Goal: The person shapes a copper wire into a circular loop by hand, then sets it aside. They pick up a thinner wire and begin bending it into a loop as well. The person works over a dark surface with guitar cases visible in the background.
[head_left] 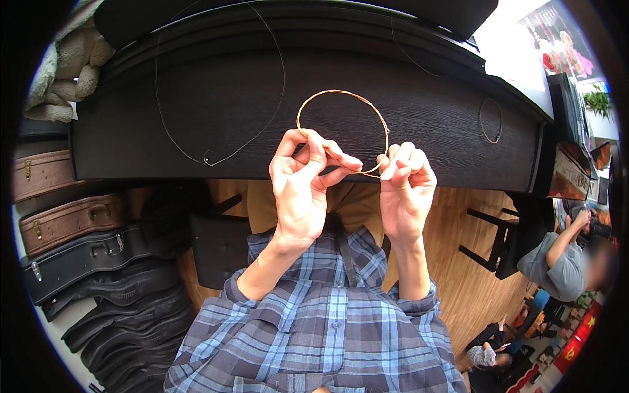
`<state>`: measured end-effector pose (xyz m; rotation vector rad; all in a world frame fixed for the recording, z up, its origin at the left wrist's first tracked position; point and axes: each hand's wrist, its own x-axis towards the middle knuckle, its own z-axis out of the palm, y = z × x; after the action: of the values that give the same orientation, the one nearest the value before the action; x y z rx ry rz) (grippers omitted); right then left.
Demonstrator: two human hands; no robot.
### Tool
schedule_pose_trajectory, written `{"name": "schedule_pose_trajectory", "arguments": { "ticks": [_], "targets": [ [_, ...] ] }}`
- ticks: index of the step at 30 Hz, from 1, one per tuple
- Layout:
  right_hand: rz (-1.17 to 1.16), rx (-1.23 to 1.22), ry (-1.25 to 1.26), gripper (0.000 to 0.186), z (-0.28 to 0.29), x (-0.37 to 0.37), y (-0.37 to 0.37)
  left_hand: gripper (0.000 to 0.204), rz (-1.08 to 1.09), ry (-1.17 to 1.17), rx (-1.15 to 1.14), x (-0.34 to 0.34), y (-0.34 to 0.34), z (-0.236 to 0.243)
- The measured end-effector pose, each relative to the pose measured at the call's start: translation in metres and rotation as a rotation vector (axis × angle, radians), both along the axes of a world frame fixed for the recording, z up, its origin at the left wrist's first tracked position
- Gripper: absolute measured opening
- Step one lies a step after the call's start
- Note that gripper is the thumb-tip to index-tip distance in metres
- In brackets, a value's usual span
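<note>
A thin copper-coloured guitar string (343, 92), coiled into a ring, is held up in front of me above the near edge of a black wooden top (419, 105). My left hand (298, 187) pinches the left and lower side of the ring, its fingers bent. At the lower right of the ring, my right hand (407, 190) is closed on the string with thumb and fingertips. A tiny bead-like end shows on the ring's right side. On the black top lie a large loose loop of thin silvery string (284, 78) and a small coiled string (500, 121).
Brown and black instrument cases (72, 223) are stacked at the left, with soft black bags (131, 321) below. A plush toy (75, 62) sits at the far left. At the right are a black stool (504, 239) and another person (557, 262).
</note>
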<state>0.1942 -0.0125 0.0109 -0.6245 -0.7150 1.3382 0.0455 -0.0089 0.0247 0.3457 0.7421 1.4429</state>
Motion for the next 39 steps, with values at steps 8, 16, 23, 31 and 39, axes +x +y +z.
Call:
{"name": "schedule_pose_trajectory", "arguments": {
  "ticks": [8, 16, 23, 31, 39],
  "targets": [
    [-0.001, 0.184, -0.264, 0.022, 0.007, 0.006, 0.002, 0.007, 0.010, 0.046, 0.116, -0.003, -0.002, 0.005],
    [0.065, 0.463, -0.430, 0.026, 0.018, 0.016, 0.004, 0.006, -0.171, -0.363, -0.074, -0.003, -0.002, 0.002],
    [0.083, 0.421, -0.416, 0.025, 0.015, 0.017, 0.001, 0.008, -0.181, -0.374, -0.089, -0.006, 0.004, 0.003],
    [0.017, 0.415, -0.391, 0.017, 0.003, 0.024, -0.002, 0.011, -0.169, -0.249, -0.056, -0.007, 0.002, 0.006],
    [-0.273, 0.189, -0.093, 0.019, -0.005, 0.000, -0.008, 0.007, -0.010, -0.087, 0.105, 0.004, -0.004, 0.011]
  ]
}}
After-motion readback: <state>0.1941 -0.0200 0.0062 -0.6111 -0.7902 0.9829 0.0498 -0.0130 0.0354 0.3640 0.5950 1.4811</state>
